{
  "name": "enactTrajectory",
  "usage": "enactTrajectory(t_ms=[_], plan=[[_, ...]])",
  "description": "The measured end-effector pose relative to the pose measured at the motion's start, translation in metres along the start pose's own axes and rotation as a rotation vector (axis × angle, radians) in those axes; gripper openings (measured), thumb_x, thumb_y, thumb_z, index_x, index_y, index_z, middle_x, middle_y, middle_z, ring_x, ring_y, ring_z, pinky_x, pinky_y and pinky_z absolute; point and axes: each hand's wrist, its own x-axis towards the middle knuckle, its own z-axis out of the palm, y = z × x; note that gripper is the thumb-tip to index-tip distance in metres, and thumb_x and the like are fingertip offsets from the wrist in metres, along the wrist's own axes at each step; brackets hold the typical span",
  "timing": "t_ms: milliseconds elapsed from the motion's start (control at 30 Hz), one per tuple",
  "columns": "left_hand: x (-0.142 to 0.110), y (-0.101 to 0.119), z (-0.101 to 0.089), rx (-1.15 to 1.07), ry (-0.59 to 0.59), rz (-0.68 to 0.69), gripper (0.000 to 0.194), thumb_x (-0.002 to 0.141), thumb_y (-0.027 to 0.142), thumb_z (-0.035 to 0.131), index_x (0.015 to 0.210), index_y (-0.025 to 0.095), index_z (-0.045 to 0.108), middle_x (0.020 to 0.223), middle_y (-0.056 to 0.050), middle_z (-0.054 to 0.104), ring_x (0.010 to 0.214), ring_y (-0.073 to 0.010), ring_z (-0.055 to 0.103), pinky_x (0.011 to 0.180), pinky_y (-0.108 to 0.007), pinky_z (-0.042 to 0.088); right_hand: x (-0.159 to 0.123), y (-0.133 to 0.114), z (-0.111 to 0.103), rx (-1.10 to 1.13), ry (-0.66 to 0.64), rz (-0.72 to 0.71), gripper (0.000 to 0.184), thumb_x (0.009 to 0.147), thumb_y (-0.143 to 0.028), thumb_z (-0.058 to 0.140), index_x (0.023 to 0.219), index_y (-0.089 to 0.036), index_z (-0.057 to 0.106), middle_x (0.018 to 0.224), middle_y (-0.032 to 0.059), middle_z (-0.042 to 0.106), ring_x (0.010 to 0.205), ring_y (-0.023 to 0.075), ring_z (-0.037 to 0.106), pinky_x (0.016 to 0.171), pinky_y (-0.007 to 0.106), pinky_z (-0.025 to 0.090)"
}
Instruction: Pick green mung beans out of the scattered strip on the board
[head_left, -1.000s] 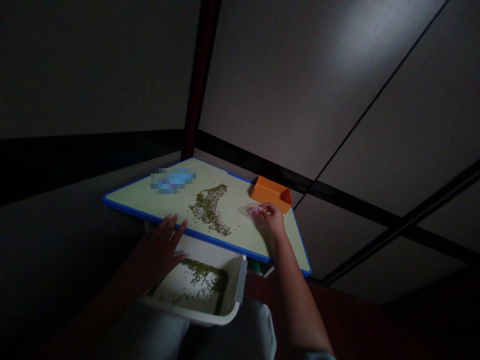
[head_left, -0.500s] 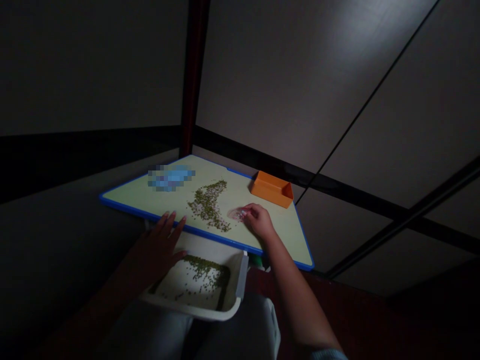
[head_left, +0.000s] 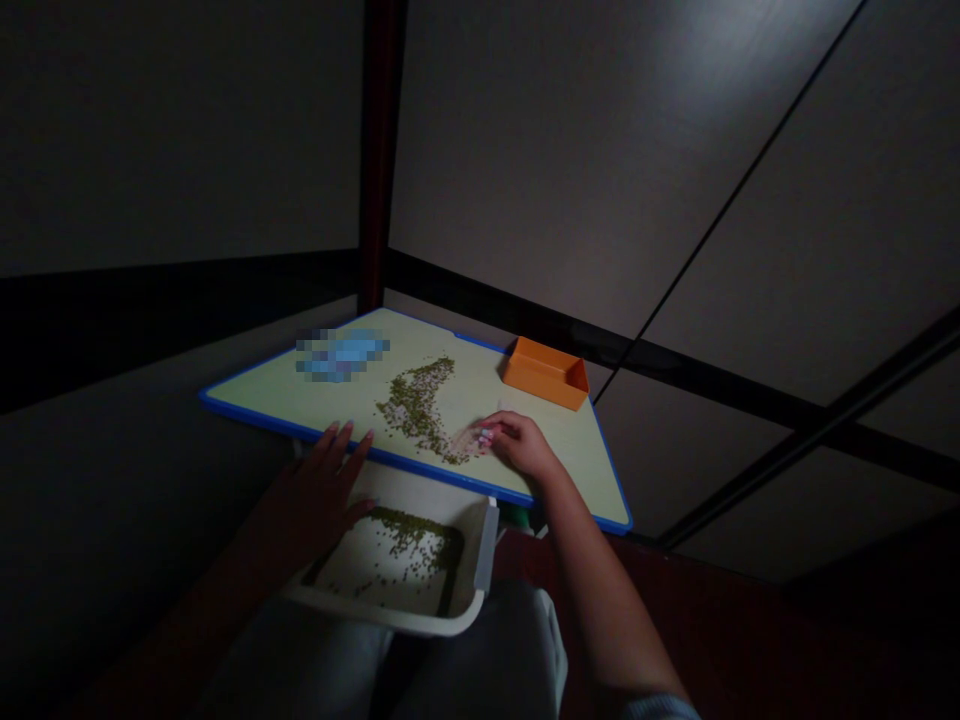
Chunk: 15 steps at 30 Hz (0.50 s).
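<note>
Fingers [head_left: 507, 419] of the right hand [head_left: 528, 446], as the head view shows, are pinched together on a thin, see-through plastic piece [head_left: 466, 440] with pink-and-white marks near the grip. The piece lies low against the cream tabletop [head_left: 562, 460], its free side at the near tail of the pile of small green beans [head_left: 411, 405], mung beans by their look, with pale bits among them. That light hold at the margin probably suits something so flimsy, since it leaves most of the sheet exposed. The left hand [head_left: 319, 495] has its fingers spread and grips nothing that shows; 3 fingertips reach the table's blue edging [head_left: 427, 473], while the thumb is over the white bin [head_left: 420, 626]. It may be there to steady the table or the bin, though contact is too dark to tell. More green beans [head_left: 412, 540] lie in the bin, which sits below the near edge, a spot well suited to catching spills. The orange tray [head_left: 541, 388] stands near the far right corner and a blurred blue item [head_left: 346, 353] at the far left, both likely set there to stay out of the hands' way.
</note>
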Motion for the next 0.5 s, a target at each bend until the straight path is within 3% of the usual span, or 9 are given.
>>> enactTrajectory(t_ms=[333,500], plan=[[0.001,0.003,-0.004,-0.015,-0.021,-0.027,0.074,0.089,0.048,0.047,0.154,0.017,0.029,0.161,-0.024,0.037,0.15,-0.0394,0.033,0.107,-0.055,0.042,-0.027,-0.001,-0.024,0.022,0.14,0.036,0.024,0.079,-0.026,0.065,0.1,-0.018,0.074,0.097,0.0074,0.075,0.08,0.0173,0.066,0.077,0.031,0.053],[0.004,0.004,-0.007,-0.024,-0.04,-0.034,0.073,0.089,0.046,0.048,0.153,0.016,0.031,0.161,-0.025,0.036,0.15,-0.0405,0.032,0.106,-0.055,0.043,-0.037,-0.003,-0.022,0.015,0.146,0.06,0.024,0.077,-0.028,0.066,0.097,-0.018,0.075,0.093,0.0069,0.075,0.08,0.0175,0.066,0.078,0.032,0.053]])
